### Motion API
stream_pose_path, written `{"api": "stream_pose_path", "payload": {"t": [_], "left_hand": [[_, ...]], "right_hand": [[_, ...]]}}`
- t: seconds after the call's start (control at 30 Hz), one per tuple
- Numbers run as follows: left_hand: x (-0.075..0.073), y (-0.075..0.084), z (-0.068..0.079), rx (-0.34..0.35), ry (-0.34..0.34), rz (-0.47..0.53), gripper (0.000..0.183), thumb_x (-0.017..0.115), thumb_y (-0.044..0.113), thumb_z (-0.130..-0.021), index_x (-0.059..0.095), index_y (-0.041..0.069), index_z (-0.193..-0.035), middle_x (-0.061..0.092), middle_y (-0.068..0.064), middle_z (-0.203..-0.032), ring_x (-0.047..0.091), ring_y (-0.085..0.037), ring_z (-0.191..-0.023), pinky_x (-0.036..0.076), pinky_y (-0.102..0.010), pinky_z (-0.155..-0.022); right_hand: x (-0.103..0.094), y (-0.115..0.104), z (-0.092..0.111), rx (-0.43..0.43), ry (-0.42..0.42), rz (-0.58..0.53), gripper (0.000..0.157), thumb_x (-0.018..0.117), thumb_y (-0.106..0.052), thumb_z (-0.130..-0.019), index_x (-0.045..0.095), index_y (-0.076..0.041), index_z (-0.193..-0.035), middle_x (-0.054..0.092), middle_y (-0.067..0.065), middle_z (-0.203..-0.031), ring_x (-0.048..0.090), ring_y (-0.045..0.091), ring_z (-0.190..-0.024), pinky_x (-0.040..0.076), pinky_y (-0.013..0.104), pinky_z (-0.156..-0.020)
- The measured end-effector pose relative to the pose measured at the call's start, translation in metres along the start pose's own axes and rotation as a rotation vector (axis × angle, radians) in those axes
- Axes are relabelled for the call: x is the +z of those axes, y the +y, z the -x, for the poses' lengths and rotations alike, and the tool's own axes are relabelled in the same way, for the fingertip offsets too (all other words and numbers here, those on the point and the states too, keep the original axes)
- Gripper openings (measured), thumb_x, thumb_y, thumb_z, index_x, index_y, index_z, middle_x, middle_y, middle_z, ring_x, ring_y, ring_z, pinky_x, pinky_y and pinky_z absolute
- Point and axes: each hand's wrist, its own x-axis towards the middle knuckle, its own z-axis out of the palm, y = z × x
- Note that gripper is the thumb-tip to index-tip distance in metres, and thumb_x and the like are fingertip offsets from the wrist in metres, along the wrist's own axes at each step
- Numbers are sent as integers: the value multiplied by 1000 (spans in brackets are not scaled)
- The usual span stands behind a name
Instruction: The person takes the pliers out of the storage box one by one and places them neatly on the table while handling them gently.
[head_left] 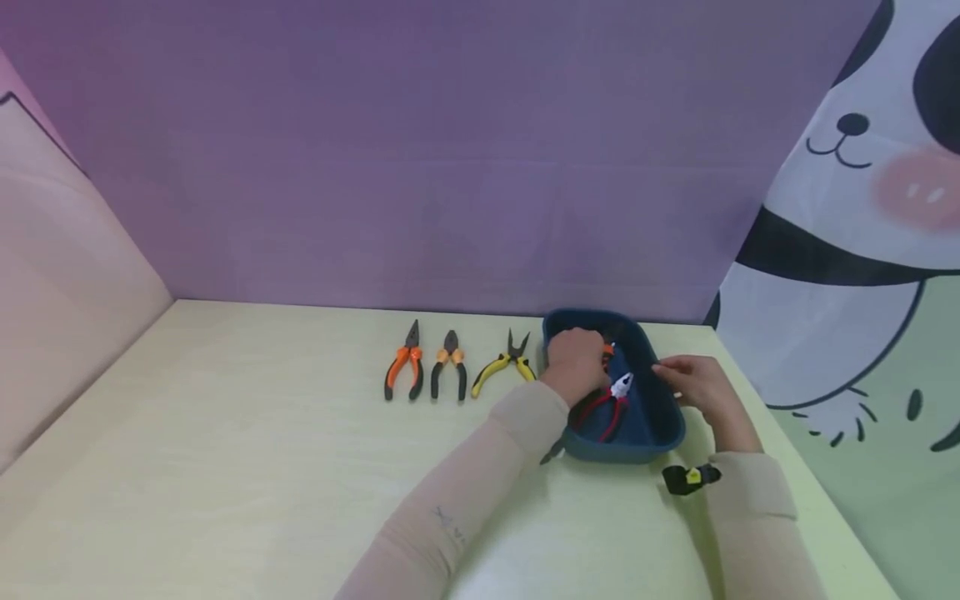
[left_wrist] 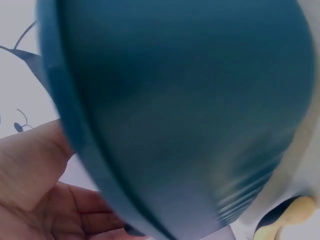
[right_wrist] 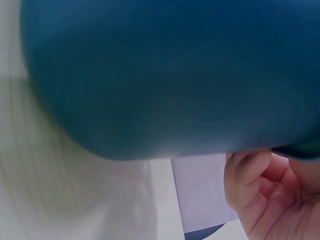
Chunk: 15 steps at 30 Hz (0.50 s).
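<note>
A dark blue plastic basin [head_left: 660, 421] stands at the right of the table. Over its left side reaches my left hand [head_left: 576, 362], its fingers inside beside orange-and-black handled pliers [head_left: 607, 353]. In the left wrist view a small dark end shows at those fingertips, but the basin wall hides whether they grip anything. Red-handled pliers [head_left: 617, 404] lie in the basin, jaws spread slightly. My right hand [head_left: 697, 387] pinches the basin's right rim between thumb and fingers; in the right wrist view, curled fingers [right_wrist: 247, 175] meet the basin's edge.
Left of the basin lie orange-and-black long-nose pliers [head_left: 406, 362], black-and-orange pliers [head_left: 449, 367] and yellow-and-black pliers [head_left: 506, 364] in a row. A purple backdrop [head_left: 375, 167] rises behind the table. A panda-print cloth [head_left: 840, 325] hangs at the right.
</note>
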Motion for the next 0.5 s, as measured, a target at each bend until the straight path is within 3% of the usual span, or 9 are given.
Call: {"api": "stream_pose_path", "payload": {"t": [0.5], "left_hand": [[-10,-13,18,50,67,74,36,78,49,-70,67,20,-87,63,7,-79,56,-12,-73,43,-27,-58]], "right_hand": [[0,0,1,-15,-1,-17,47,53,-24,-96,52,15,-121,67,20,-102,59,3,-73,55,28,-64]]}}
